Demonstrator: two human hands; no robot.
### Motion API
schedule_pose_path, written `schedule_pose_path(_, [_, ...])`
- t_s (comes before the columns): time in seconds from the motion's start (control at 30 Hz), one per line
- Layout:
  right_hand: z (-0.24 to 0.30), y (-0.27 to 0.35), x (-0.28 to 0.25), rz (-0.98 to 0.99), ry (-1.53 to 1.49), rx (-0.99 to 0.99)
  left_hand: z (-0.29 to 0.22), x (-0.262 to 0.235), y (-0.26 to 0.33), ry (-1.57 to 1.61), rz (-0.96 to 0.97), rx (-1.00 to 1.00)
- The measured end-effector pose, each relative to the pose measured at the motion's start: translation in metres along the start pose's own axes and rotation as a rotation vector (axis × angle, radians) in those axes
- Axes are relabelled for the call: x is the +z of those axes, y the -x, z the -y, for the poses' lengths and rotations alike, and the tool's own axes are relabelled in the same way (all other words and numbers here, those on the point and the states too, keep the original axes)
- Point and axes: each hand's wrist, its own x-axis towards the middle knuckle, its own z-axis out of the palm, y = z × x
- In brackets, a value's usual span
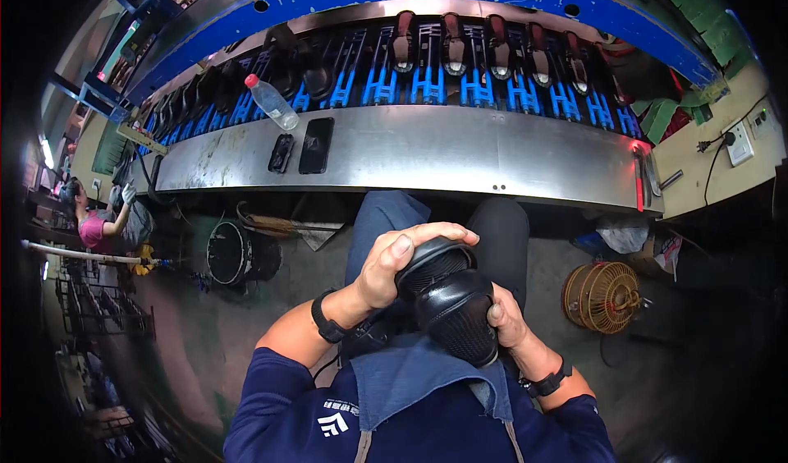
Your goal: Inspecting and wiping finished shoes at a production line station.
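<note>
Over my lap, my left hand (392,264) wraps around a black shoe (435,258), with its fingers across the top. A second black shoe (455,315), with a mesh upper and a shiny band, lies against the first and overlaps it. My right hand (507,322) closes on the side of this nearer shoe, thumb on the mesh. A denim apron (410,385) hangs just below the shoes. The undersides of both shoes are hidden from me.
Ahead, a metal ledge (419,151) carries a bottle (272,103) and a phone (317,145). Beyond it, blue racks (427,85) hold several shoes. A wicker basket (603,297) stands right, a bucket (230,254) left. Another person (97,221) is at far left.
</note>
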Motion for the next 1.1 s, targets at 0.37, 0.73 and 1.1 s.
schedule_pose_path(0.37, [-0.008, 0.002, 0.000, -0.008, -0.052, 0.014, -0.008, 0.013, 0.008, -0.171, 0.019, 0.121])
schedule_pose_path(0.73, [-0.013, -0.001, -0.004, -0.009, -0.081, -0.005, -0.007, 0.014, 0.004, -0.219, 0.059, 0.124])
schedule_pose_path(1.1, [-0.009, 0.000, -0.008, -0.042, -0.125, 0.049, -0.059, 0.012, 0.002, -0.683, 0.280, 0.121])
